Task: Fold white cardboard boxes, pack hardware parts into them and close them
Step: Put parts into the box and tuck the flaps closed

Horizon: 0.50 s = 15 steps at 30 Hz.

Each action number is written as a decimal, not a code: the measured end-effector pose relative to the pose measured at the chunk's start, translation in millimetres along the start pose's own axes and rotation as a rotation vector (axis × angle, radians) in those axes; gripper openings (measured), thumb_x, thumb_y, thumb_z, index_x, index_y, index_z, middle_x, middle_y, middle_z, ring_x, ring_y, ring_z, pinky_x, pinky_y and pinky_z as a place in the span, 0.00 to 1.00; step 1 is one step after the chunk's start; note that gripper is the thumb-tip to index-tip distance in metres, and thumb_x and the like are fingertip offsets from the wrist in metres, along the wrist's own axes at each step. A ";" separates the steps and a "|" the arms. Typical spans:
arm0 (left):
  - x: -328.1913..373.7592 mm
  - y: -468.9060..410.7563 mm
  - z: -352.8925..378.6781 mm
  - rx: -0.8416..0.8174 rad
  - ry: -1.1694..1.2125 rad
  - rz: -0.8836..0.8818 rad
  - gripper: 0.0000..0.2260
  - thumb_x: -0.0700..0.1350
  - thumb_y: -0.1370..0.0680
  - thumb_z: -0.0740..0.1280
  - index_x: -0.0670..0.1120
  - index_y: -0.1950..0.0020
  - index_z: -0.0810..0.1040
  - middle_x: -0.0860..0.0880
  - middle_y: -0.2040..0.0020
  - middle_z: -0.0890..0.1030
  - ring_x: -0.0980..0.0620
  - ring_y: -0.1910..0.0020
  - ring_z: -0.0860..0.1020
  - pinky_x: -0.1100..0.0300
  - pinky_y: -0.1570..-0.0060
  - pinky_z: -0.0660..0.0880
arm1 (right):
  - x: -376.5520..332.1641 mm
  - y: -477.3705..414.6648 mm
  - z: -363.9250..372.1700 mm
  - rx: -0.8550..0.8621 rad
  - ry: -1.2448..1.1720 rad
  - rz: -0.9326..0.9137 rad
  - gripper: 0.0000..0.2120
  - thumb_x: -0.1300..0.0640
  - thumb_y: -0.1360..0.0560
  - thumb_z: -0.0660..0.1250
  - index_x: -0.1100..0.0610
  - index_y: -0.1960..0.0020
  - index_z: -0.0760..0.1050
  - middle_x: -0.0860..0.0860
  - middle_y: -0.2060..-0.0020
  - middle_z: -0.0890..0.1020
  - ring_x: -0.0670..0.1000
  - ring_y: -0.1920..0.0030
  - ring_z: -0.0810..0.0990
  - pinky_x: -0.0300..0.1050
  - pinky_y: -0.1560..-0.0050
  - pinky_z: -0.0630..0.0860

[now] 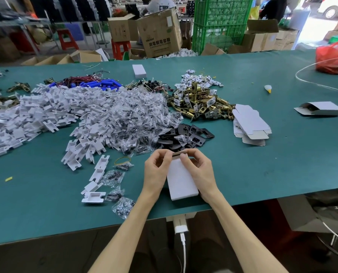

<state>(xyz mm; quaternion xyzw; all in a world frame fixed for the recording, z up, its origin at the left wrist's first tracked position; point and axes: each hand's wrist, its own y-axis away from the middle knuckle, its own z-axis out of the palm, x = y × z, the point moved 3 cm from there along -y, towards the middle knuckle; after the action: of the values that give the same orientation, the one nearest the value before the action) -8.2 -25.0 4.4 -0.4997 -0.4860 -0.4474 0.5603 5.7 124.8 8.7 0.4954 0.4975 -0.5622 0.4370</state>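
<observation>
While the white box (181,180) lies on the green table (242,174), the left hand (157,170) and right hand (200,170), 2 forearms converging, pinch its far flap.

Both hands hold a white box (181,180) at its far end, the left hand (157,170) on one side and the right hand (199,171) on the other, fingers curled over the top flap. Just beyond the grip lie black plates (185,136); to its left, bagged screws (113,177) and white plastic pieces (94,197). Farther off, to the right, a stack of flat boxes (249,125) rests on the green table (262,174).
</observation>
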 end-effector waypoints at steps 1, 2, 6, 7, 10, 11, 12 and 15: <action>0.9 0.2 0.4 -0.001 -0.004 0.005 0.05 0.46 0.17 0.69 0.48 0.51 0.82 0.45 0.54 0.84 0.53 0.58 0.77 0.54 0.58 0.74 | -0.8 0.1 0.8 0.002 0.026 -0.006 0.05 0.53 0.19 0.69 0.54 0.48 0.80 0.52 0.55 0.84 0.50 0.59 0.81 0.53 0.61 0.78; 1.7 0.5 0.9 0.001 -0.008 0.008 0.04 0.45 0.17 0.69 0.47 0.50 0.82 0.42 0.52 0.84 0.51 0.57 0.77 0.52 0.56 0.74 | -1.4 0.2 1.6 0.004 0.048 -0.007 0.07 0.52 0.18 0.68 0.54 0.49 0.81 0.52 0.55 0.84 0.50 0.59 0.81 0.52 0.61 0.76; 5.3 2.4 2.6 -0.028 -0.032 0.018 0.05 0.42 0.17 0.68 0.46 0.51 0.82 0.40 0.52 0.85 0.49 0.57 0.78 0.52 0.56 0.74 | -1.5 -0.4 1.8 0.036 0.103 0.001 0.10 0.54 0.17 0.65 0.56 0.53 0.81 0.53 0.58 0.84 0.53 0.61 0.79 0.56 0.61 0.75; 5.4 2.6 2.9 -0.042 -0.046 0.017 0.05 0.41 0.17 0.68 0.46 0.51 0.83 0.39 0.52 0.85 0.49 0.57 0.77 0.52 0.57 0.74 | -1.4 -0.6 1.4 0.042 0.108 0.004 0.09 0.54 0.17 0.66 0.56 0.53 0.81 0.53 0.59 0.84 0.53 0.61 0.79 0.56 0.61 0.76; 5.5 2.6 2.9 -0.057 -0.057 0.017 0.05 0.41 0.17 0.68 0.46 0.51 0.83 0.38 0.52 0.85 0.52 0.59 0.77 0.56 0.58 0.73 | -1.5 -0.6 1.7 0.048 0.106 0.006 0.10 0.55 0.17 0.65 0.56 0.54 0.81 0.53 0.61 0.83 0.52 0.62 0.78 0.53 0.61 0.74; 5.3 2.4 2.6 -0.056 -0.055 0.020 0.05 0.40 0.17 0.68 0.45 0.51 0.82 0.38 0.52 0.85 0.53 0.59 0.77 0.59 0.59 0.73 | -1.5 -0.7 2.1 0.048 0.102 0.008 0.11 0.54 0.17 0.65 0.56 0.54 0.81 0.56 0.61 0.82 0.52 0.63 0.77 0.53 0.61 0.72; 4.8 2.1 2.3 -0.053 -0.055 0.024 0.05 0.40 0.17 0.68 0.44 0.51 0.82 0.38 0.53 0.84 0.54 0.60 0.76 0.61 0.59 0.73 | -1.4 -0.9 2.3 0.049 0.094 0.010 0.12 0.54 0.16 0.64 0.57 0.54 0.81 0.58 0.61 0.81 0.53 0.63 0.75 0.53 0.62 0.71; 2.6 1.0 2.6 -0.057 -0.064 0.033 0.05 0.40 0.17 0.68 0.41 0.49 0.82 0.41 0.54 0.85 0.57 0.61 0.76 0.65 0.61 0.72 | -1.6 -0.9 3.5 0.058 0.099 0.015 0.14 0.52 0.16 0.64 0.57 0.55 0.81 0.57 0.65 0.79 0.52 0.65 0.74 0.52 0.63 0.69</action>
<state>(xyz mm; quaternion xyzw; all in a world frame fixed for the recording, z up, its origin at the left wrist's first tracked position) -7.1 -22.4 6.9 -0.5375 -0.4824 -0.4356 0.5373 4.6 121.5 10.4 0.5387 0.4983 -0.5481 0.4014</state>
